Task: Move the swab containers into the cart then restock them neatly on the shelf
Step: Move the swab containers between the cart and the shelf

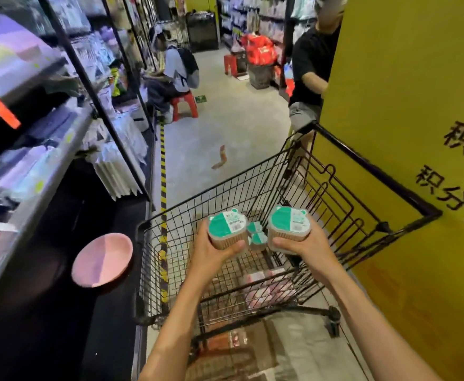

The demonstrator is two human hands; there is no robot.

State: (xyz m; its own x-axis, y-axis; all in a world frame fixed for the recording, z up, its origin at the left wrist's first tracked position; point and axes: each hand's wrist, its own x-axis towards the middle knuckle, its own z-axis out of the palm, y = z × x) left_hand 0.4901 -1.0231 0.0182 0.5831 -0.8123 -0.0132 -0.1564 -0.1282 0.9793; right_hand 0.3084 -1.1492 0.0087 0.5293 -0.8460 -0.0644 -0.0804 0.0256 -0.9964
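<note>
Both hands hold one swab container each over the cart (376, 224): the left hand (211, 251) grips the left container (226, 229), the right hand (306, 244) grips the right container (288, 225), probably to carry two at once. Two more containers (256, 233) lie between them, lower in the basket, so four in all.

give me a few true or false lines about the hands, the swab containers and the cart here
1. Each hand holds one swab container: left hand, right hand. True.
2. The containers have red lids. False: the left container and right container have green and white lids.
3. More swab containers lie in the cart. True.
4. The cart stands left of the shelf. False: the shelf is on its left.
5. A pink dish lies inside the cart. False: it is outside, beside the shelf.
</note>
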